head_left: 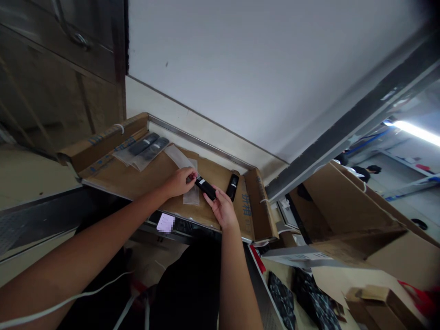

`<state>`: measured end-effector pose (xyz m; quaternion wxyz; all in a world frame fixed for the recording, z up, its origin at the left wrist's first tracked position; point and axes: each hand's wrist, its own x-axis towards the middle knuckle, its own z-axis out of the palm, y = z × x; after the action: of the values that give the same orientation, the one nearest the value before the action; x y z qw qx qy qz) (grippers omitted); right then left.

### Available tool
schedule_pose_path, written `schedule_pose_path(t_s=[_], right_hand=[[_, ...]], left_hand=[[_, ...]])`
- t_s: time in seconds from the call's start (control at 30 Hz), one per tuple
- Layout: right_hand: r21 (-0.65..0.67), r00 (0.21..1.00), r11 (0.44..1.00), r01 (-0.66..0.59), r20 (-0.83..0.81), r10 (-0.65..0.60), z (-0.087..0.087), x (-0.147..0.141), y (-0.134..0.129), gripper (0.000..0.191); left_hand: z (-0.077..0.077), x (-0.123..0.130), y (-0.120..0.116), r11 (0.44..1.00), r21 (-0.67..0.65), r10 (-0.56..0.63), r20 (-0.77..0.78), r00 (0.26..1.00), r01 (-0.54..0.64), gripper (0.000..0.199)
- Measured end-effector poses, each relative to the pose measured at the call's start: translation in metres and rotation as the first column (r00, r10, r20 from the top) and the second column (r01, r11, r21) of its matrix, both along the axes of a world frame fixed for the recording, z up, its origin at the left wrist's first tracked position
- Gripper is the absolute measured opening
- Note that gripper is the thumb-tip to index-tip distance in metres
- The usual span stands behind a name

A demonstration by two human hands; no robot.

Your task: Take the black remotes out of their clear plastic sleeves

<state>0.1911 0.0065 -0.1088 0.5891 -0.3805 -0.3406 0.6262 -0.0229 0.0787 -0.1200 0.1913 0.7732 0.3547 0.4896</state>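
Observation:
Between my hands is a black handheld device (205,187) with a small white label. My right hand (222,207) has its fingers wrapped round the lower right end of it. My left hand (182,182) pinches at its upper left end; whether the fingertips grip the device or something small there is hidden. A second black device (233,187) lies just right of my right hand on the cardboard-lined tray (161,178). Two bagged devices (143,144) (158,145) rest side by side at the tray's left. Clear plastic bags (191,196) lie beneath and beside my left hand.
Cardboard walls (263,206) edge the tray, and a white panel (206,68) rises behind it. To the right stand a large open carton (337,201) and a smaller box (378,307). A white cable (68,300) crosses below my left forearm.

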Motion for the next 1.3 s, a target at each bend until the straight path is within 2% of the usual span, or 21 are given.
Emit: schedule_pose_path(t_s=[0.13, 0.37, 0.67, 0.83, 0.93, 1.03, 1.1, 1.2, 1.3], right_hand=[[-0.007, 0.999, 1.0, -0.017, -0.048, 0.016, -0.003, -0.009, 0.003, 0.027], [-0.008, 0.986, 0.993, -0.119, -0.121, 0.117, 0.001, -0.03, 0.002, 0.029], [-0.016, 0.998, 0.998, -0.058, -0.009, 0.057, -0.003, -0.034, 0.005, 0.036], [0.009, 0.988, 0.991, -0.135, 0.07, 0.134, 0.001, -0.038, 0.003, 0.042], [-0.011, 0.985, 0.991, -0.132, 0.111, 0.132, -0.002, -0.042, 0.004, 0.046], [-0.02, 0.986, 0.995, -0.096, 0.133, 0.098, -0.006, -0.047, 0.008, 0.05], [-0.019, 0.983, 0.996, -0.087, 0.158, 0.089, -0.009, -0.053, 0.011, 0.052], [-0.003, 0.965, 0.994, -0.11, 0.24, 0.107, -0.011, -0.061, 0.015, 0.044], [0.006, 0.945, 0.995, -0.095, 0.314, 0.088, -0.014, -0.068, 0.019, 0.036]], left_hand=[[0.001, 0.0, -0.001, 1.0, -0.004, -0.001, 0.006, 1.0, 0.001, 0.006], [0.001, 0.0, 0.0, 1.0, -0.03, -0.008, 0.015, 1.0, 0.008, 0.004], [0.002, -0.002, -0.01, 1.0, -0.021, 0.023, 0.018, 1.0, -0.023, 0.004], [0.003, -0.004, -0.016, 1.0, -0.01, 0.011, 0.032, 0.999, -0.011, 0.004], [0.006, -0.006, -0.021, 1.0, -0.026, 0.006, 0.047, 0.999, -0.005, 0.004], [0.008, -0.008, -0.027, 0.996, -0.081, -0.028, 0.084, 0.996, 0.034, 0.005], [0.009, -0.01, -0.028, 0.983, -0.161, -0.062, 0.181, 0.982, 0.092, 0.006], [0.01, -0.013, -0.027, 0.942, -0.263, -0.108, 0.352, 0.93, 0.209, 0.01], [0.012, -0.015, -0.032, 0.908, -0.308, -0.135, 0.427, 0.894, 0.284, 0.015]])
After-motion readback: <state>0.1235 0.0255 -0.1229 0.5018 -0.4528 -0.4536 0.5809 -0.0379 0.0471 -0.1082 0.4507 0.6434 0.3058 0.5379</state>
